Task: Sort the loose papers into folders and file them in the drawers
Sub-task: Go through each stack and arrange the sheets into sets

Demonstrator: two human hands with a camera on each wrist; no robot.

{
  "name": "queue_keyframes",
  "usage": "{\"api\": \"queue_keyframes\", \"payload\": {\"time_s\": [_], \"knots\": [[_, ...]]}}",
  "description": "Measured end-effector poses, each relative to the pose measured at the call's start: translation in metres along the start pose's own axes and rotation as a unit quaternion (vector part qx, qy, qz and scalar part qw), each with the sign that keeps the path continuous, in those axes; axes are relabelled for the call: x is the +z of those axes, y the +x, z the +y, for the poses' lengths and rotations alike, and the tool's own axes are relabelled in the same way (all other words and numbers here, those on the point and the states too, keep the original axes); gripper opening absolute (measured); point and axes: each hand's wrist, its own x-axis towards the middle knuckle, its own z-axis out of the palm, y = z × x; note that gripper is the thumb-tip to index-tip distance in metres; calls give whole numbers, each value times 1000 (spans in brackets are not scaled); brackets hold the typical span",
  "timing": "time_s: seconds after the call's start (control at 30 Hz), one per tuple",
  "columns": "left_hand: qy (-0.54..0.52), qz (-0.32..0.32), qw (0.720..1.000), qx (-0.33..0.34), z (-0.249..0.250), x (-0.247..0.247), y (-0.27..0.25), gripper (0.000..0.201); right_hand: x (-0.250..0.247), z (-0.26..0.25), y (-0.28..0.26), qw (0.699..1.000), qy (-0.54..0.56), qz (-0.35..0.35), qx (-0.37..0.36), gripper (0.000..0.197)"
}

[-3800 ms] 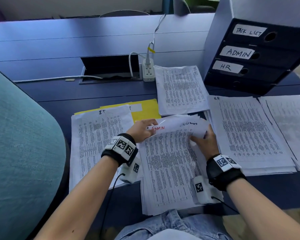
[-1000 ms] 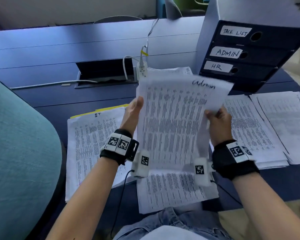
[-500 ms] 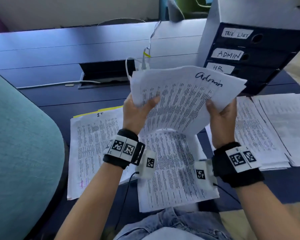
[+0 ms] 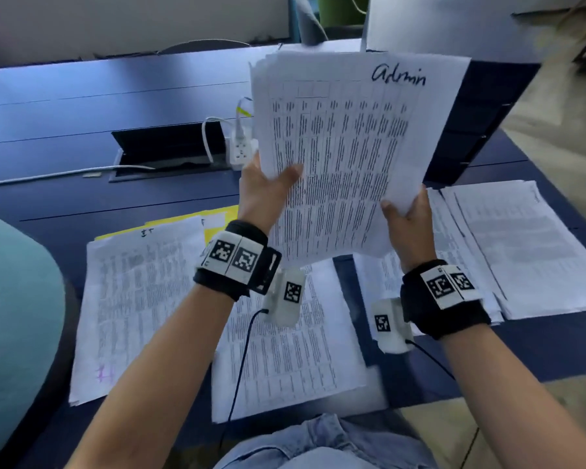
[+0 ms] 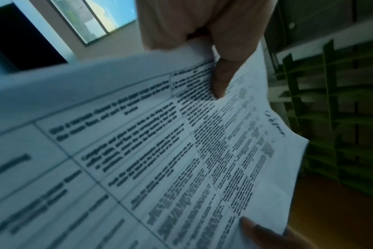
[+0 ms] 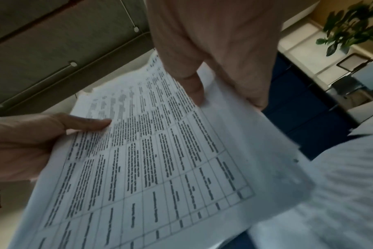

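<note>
White paper stack (image 4: 345,157) marked "Admin" is held up off the desk (image 4: 115,96), probably to square it before filing. Left hand (image 4: 263,194) and right hand (image 4: 408,220) each pinch a lower corner, thumbs in front. Drawers (image 4: 471,130) sit right behind it.

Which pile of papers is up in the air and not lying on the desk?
The stack marked "Admin". The left hand and right hand hold it up by its lower edges; the other piles, like the "IT" pile, lie flat.
</note>
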Motion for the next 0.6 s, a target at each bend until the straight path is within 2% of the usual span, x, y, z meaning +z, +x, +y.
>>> {"api": "queue_keyframes", "payload": {"time_s": [0.1, 0.2, 0.3, 0.33, 0.47, 0.6], "knots": [[25, -1, 999, -29, -7, 57, 4, 29, -50, 8, 21, 995, -84, 45, -1, 26], [49, -6, 998, -37, -19, 113, 1, 41, -103, 18, 43, 986, -150, 71, 26, 29], [95, -66, 990, -78, -34, 163, -7, 56, -154, 32, 63, 969, -233, 59, 64, 34], [124, -86, 984, -90, -42, 178, -10, 56, -169, 39, 70, 960, -262, 52, 83, 35], [269, -165, 945, -85, -73, 238, -15, 37, -223, 64, 91, 933, -328, 55, 138, 37], [308, -238, 916, -97, -87, 287, -15, 43, -270, 85, 114, 917, -352, 81, 167, 30]]}}
